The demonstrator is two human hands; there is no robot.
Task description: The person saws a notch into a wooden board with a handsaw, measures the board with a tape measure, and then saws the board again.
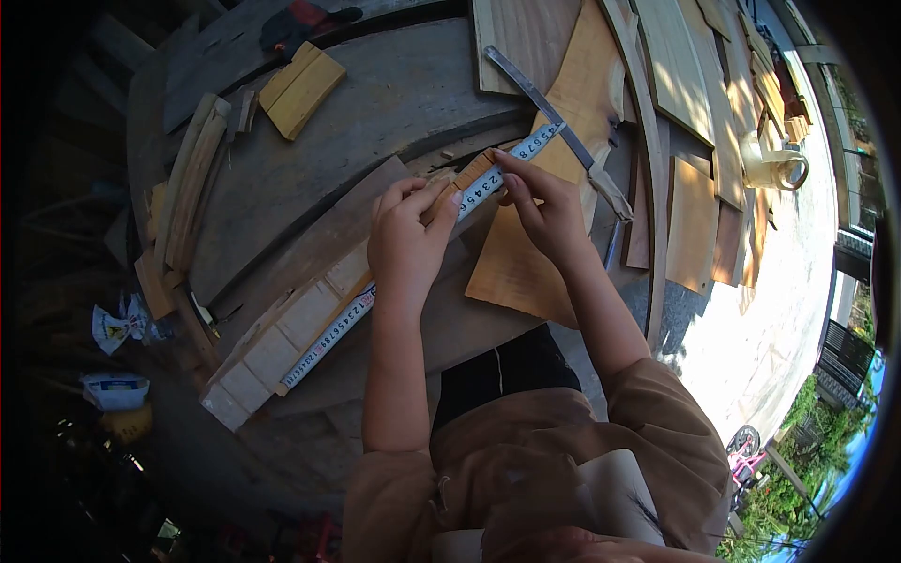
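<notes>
Both hands are partly curled: the left hand (408,223) presses its bent fingers onto one narrow wood strip (477,172), and the right hand (546,202) sets index finger and thumb at the strip's edge; whether it grips anything small, I cannot tell. The strip shows between the hands, its brown face crossed by fine dark lines. One flat tape measure (533,144), pale with dark numerals, runs alongside it, passing under both hands. Below and left of the left hand lies one long squared timber (249,373), its face divided by lines. Under the right forearm spreads one smooth orange-brown board (521,267). Just beyond the right hand is one slim metal blade (526,84) with a wrapped handle. Farther off, beyond the left hand, sits one yellowish block (302,89); well right of the right hand, one pale, rounded mug (771,162).
</notes>
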